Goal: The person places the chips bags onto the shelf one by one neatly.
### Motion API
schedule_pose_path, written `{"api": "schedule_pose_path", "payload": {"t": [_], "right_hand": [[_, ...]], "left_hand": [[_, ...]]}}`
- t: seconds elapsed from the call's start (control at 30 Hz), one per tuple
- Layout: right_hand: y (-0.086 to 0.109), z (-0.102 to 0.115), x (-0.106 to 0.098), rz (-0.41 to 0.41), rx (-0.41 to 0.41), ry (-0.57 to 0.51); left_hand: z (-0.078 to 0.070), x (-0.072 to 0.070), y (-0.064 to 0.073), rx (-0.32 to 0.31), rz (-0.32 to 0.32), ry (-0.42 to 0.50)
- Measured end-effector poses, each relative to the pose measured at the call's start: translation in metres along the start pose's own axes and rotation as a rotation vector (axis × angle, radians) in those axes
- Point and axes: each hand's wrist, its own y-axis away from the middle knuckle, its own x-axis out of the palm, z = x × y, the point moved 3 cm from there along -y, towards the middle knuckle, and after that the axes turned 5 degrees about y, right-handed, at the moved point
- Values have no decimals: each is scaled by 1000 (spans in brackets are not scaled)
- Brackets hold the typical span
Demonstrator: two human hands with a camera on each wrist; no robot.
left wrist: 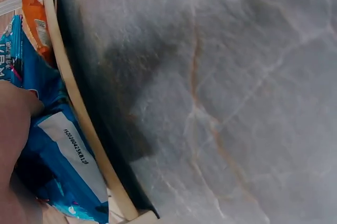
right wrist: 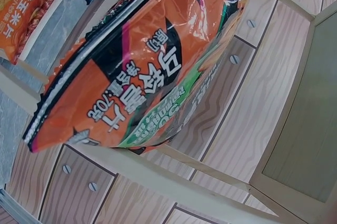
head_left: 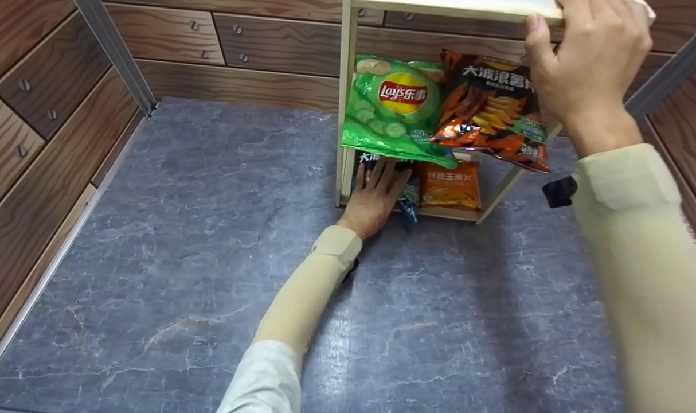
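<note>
My left hand [head_left: 374, 198] lies with spread, mostly straight fingers on a black-and-blue chip bag [head_left: 408, 207] at the left of the low shelf. The bag's lower corner sticks out past the front edge; part of it is hidden under the hand. In the left wrist view, the blue bag [left wrist: 47, 169] shows a white date strip. My right hand [head_left: 597, 69] grips the top board of the wooden rack [head_left: 440, 8] at its right end, thumb at the front edge. Beneath it, an orange-and-black potato chip bag [head_left: 491, 109] leans on the upper shelf.
A green Lay's bag [head_left: 394, 109] stands beside the orange-and-black one, overhanging the low shelf. An orange corn chip bag [head_left: 451, 184] sits low on the right. Around the grey marbled floor [head_left: 182, 241] run wood-patterned walls [head_left: 279, 43] and metal posts [head_left: 118, 57].
</note>
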Motion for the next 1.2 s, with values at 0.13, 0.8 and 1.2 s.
{"api": "schedule_pose_path", "payload": {"t": [0.13,0.8,1.2], "right_hand": [[0,0,-3,-5,1,0],[-1,-7,-2,-12,-20,0],[4,-7,-1,20,-8,7]], "left_hand": [[1,4,-2,-24,99,33],[-9,7,-12,-29,296,-138],[-11,-7,-1,-56,216,84]]}}
